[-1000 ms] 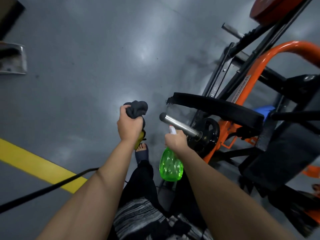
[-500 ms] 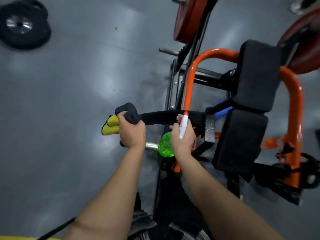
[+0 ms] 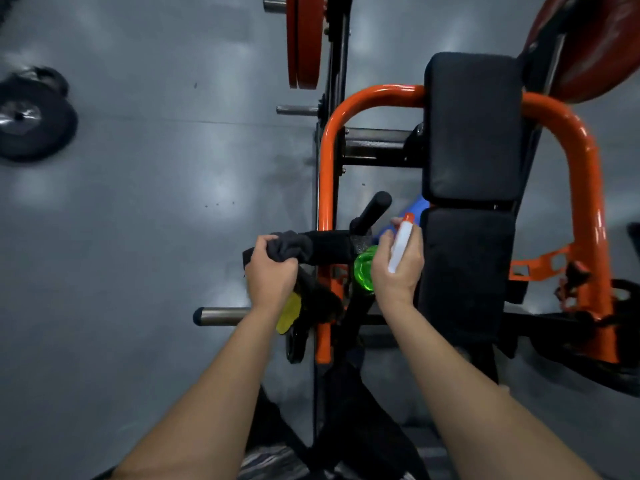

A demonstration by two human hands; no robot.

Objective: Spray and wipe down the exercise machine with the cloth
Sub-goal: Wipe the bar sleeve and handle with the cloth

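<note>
The exercise machine has an orange tube frame [image 3: 327, 161] and black seat pads [image 3: 472, 129]. A black padded handle bar [image 3: 329, 247] runs across its left side. My left hand [image 3: 272, 271] grips a dark grey cloth [image 3: 292, 245] wrapped over the left end of that bar. My right hand [image 3: 398, 261] holds a green spray bottle [image 3: 363, 271] with a white and orange spray head [image 3: 401, 244], just right of the bar and beside the lower black pad [image 3: 465, 271].
Red weight plates [image 3: 304, 39] hang on the machine at the top, and a steel loading peg [image 3: 221, 316] sticks out left below my left hand. A black plate [image 3: 33, 123] lies on the grey floor at far left. My legs stand against the frame below.
My view has swung over the machine, now seen from above. My left hand with the cloth stays on the bar's end. My right hand with the bottle has shifted right, toward the pad.
</note>
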